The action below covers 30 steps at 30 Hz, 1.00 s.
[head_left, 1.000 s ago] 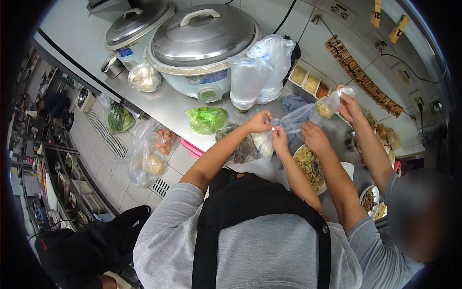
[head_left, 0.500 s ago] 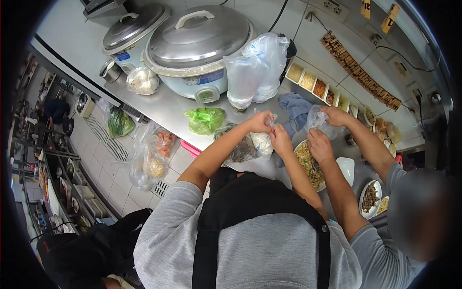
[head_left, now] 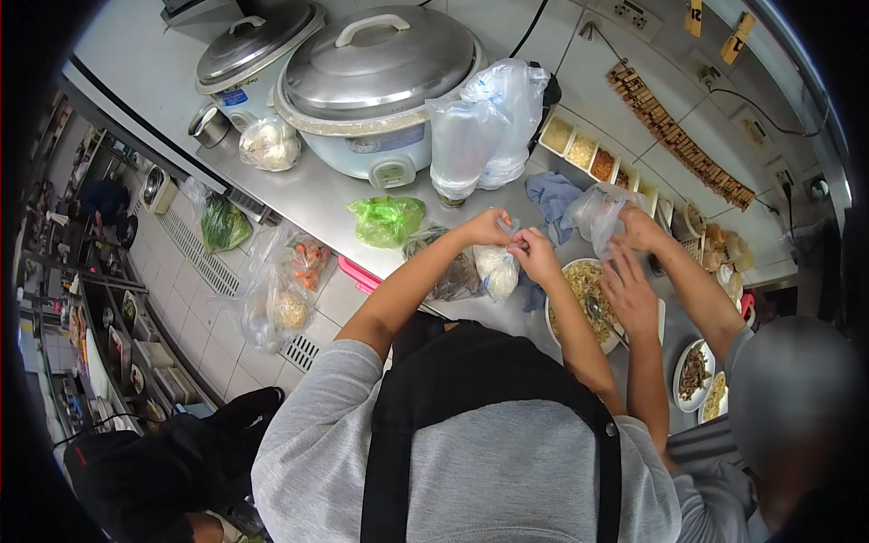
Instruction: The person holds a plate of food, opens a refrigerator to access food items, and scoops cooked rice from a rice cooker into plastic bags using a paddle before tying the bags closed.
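Observation:
My left hand (head_left: 487, 228) and my right hand (head_left: 536, 255) pinch the twisted neck of a clear plastic bag (head_left: 497, 273) with white contents. The bag's full part hangs just below my fingers, over the steel counter (head_left: 317, 204). Left of it lies another clear bag (head_left: 455, 270) with dark contents, partly behind my left forearm. A knotted green bag (head_left: 387, 221) sits farther left. Beyond my right wrist is a plate of fried rice (head_left: 579, 288) with a spoon in it, partly covered by my forearm.
A co-worker at my right holds an opened clear bag (head_left: 596, 210) near a blue cloth (head_left: 552, 197). Rice cookers (head_left: 380, 149) and tall plastic-wrapped stacks (head_left: 489, 136) line the back. Topping tubs (head_left: 581, 149) stand along the wall. Vegetable bags (head_left: 288, 290) hang left, above the floor.
My hands stay at the bag's neck, with my right hand shifted slightly. The co-worker's bag has opened out, and their nearer hand has let go, fingers spread. The spoon in the rice now shows.

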Motion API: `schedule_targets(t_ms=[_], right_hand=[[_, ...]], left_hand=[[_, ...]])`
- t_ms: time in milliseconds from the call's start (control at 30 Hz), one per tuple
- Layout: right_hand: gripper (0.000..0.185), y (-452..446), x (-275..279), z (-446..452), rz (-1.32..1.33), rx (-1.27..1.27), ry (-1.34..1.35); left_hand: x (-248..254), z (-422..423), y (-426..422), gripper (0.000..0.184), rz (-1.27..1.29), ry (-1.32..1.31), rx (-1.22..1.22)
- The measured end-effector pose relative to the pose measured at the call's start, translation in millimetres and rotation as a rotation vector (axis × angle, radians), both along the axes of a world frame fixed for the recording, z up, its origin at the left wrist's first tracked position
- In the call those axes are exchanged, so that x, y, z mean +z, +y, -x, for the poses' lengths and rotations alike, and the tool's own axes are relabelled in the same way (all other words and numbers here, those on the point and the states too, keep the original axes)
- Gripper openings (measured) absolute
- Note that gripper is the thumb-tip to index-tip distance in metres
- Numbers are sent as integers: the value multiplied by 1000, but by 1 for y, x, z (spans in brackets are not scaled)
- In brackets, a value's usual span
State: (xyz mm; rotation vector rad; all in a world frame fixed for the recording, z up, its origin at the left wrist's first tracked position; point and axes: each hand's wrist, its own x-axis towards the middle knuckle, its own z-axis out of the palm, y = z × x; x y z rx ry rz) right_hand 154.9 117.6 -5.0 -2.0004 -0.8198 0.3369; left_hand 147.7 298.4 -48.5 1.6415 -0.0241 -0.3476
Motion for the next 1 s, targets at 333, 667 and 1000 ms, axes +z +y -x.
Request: schedule_targets(t_ms=[333,667,1000], right_hand=[[12,-5,-20,-6,306,145,-218],[17,-2,0,13,134,-4,-172],[12,-9,-16,4,23,-74,60]], left_hand=[[5,11,-10,40,-134,-287,-60],[-6,11,-6,38,75,-158,29],[7,12,-12,32,-27,-349,-60]])
